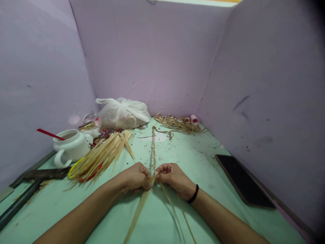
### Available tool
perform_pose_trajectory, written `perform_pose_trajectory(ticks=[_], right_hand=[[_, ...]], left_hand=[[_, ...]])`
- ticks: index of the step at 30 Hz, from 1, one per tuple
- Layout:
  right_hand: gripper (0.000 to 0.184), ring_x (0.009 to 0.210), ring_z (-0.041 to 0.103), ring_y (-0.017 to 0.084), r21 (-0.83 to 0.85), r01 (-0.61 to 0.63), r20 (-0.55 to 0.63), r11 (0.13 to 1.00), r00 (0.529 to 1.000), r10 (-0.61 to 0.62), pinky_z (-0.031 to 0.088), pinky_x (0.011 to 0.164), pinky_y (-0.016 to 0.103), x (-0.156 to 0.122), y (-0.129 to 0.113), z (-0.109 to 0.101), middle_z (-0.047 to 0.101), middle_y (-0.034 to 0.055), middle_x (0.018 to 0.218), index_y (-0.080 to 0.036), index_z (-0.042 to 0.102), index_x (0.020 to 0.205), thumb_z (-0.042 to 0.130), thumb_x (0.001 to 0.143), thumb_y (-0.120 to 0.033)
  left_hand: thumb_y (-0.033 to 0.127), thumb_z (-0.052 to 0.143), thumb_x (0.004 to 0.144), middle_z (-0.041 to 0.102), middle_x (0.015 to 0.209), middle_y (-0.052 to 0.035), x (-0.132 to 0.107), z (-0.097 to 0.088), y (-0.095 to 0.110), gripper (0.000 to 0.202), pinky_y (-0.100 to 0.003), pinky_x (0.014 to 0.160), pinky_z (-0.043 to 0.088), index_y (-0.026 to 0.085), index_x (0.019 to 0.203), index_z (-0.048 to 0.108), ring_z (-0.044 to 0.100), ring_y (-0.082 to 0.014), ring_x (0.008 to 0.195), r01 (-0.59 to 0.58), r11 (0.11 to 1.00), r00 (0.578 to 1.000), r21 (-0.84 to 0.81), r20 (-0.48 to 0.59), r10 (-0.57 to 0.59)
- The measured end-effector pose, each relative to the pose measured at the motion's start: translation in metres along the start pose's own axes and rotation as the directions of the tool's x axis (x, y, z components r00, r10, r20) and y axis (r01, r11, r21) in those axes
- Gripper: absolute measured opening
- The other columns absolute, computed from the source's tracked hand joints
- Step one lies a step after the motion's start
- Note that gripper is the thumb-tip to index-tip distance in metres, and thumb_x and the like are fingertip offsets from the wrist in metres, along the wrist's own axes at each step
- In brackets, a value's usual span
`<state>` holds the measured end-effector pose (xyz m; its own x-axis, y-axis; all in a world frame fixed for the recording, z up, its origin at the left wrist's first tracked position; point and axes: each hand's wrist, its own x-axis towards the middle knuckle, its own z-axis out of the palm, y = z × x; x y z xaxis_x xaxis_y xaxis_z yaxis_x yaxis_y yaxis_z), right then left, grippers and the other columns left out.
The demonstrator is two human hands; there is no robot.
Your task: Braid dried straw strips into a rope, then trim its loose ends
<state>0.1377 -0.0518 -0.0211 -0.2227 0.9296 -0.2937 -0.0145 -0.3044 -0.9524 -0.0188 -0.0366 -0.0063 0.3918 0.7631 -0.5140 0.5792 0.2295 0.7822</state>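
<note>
A thin braided cord (153, 149) of straw-coloured fibre runs away from me down the middle of the table, and its near end lies between my hands. My left hand (138, 177) is closed in a pinch on a wide, flat fibre strip (138, 217) that trails toward me. Pinched at the end of the braid, my right hand (175, 178) wears a black band on its wrist. Two narrower strands (172, 206) hang from near its fingers toward the near edge. The exact crossing of the strips is partly hidden by my fingertips.
A bundle of dry fibre strips (109, 152) lies at left over yellow and red rings, beside a white pot (72, 145) with a red stick. Behind are a white plastic bag (124, 113), heaped braided cords (180, 124) and a pink spool (194, 119). A dark phone (243, 179) lies right.
</note>
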Motion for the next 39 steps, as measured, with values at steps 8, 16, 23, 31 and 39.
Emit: perform_pose_trajectory(ticks=[8,16,23,31,39], right_hand=[[0.014,0.043,0.045,0.006,-0.016,0.002,-0.007,1.000,1.000,-0.002,0.033,0.045,0.019,0.002,0.002,0.000,0.058,-0.0023,0.049,-0.013,0.057,0.060,0.057,0.046,-0.011],[0.013,0.043,0.047,0.007,-0.002,-0.006,-0.002,1.000,1.000,0.006,0.034,0.045,0.019,0.002,0.002,0.001,0.058,-0.0018,0.048,-0.013,0.056,0.058,0.058,0.046,-0.011],[0.011,0.043,0.044,0.006,0.003,0.013,0.005,1.000,1.000,-0.013,0.031,0.045,0.019,0.001,0.001,0.000,0.057,-0.0016,0.047,-0.013,0.056,0.058,0.060,0.047,-0.012],[0.009,0.042,0.039,0.005,-0.313,0.093,-0.023,0.945,0.994,-0.105,0.028,0.041,0.018,0.001,0.003,-0.004,0.053,-0.0024,0.048,-0.014,0.055,0.058,0.061,0.052,-0.016],[0.010,0.044,0.039,0.008,-0.583,0.107,-0.013,0.805,0.990,-0.141,0.027,0.040,0.019,-0.012,-0.001,-0.005,0.050,-0.0003,0.046,-0.015,0.055,0.052,0.056,0.057,-0.023]], left_hand=[[0.014,0.054,0.046,0.031,0.029,0.0077,-0.002,0.000,0.003,0.008,-0.020,0.032,0.013,0.015,0.043,0.047,0.025,-0.0047,0.028,-0.023,1.000,1.000,0.008,0.009,0.023],[0.013,0.053,0.046,0.034,0.030,0.0063,-0.008,-0.004,0.007,0.005,-0.019,0.031,0.018,0.014,0.042,0.050,0.028,-0.0050,0.029,-0.067,0.997,0.996,0.046,0.060,0.064],[0.027,0.057,0.058,0.043,0.034,0.0062,-0.010,-0.001,0.017,0.030,-0.017,0.028,0.020,0.011,0.081,0.062,0.033,-0.0059,0.026,-0.039,0.971,0.995,-0.236,-0.099,0.016],[0.025,0.056,0.053,0.044,0.031,0.0021,0.004,0.015,0.005,0.016,-0.018,0.026,0.022,0.014,0.044,0.048,0.035,-0.0067,0.025,0.013,0.961,0.995,-0.277,-0.088,-0.039],[0.022,0.050,0.053,0.037,0.028,0.0048,0.005,0.015,0.004,0.015,-0.019,0.026,0.013,0.016,0.041,0.044,0.025,-0.0049,0.022,-0.031,0.986,0.987,-0.162,-0.161,0.005]])
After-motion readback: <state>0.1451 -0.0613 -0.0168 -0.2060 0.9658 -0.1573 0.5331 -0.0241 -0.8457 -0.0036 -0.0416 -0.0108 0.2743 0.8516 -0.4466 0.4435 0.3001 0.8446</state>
